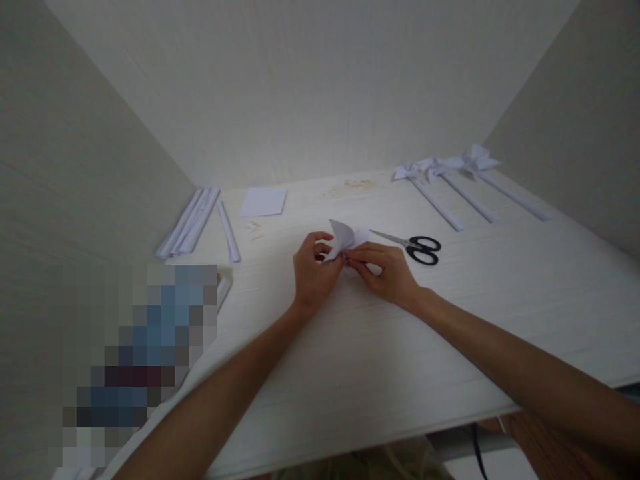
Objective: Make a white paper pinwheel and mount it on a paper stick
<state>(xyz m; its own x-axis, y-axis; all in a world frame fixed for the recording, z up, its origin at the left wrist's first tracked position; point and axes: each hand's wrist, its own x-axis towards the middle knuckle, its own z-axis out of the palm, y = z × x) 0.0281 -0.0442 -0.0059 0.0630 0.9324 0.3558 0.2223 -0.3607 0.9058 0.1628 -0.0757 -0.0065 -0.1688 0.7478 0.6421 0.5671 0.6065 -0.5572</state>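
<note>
A small folded piece of white paper (346, 237) sits at the middle of the white table (350, 347), with one flap standing up. My left hand (314, 273) pinches its left side with thumb and fingers. My right hand (387, 270) presses and pinches the paper's right side from above. Both hands touch the same paper, and part of it is hidden under my fingers.
Black-handled scissors (417, 247) lie just right of my hands. Several rolled paper sticks (190, 222) lie at the back left beside a flat white sheet (264, 201). Three finished paper pinwheels on sticks (450, 180) lie at the back right. Walls close in on three sides.
</note>
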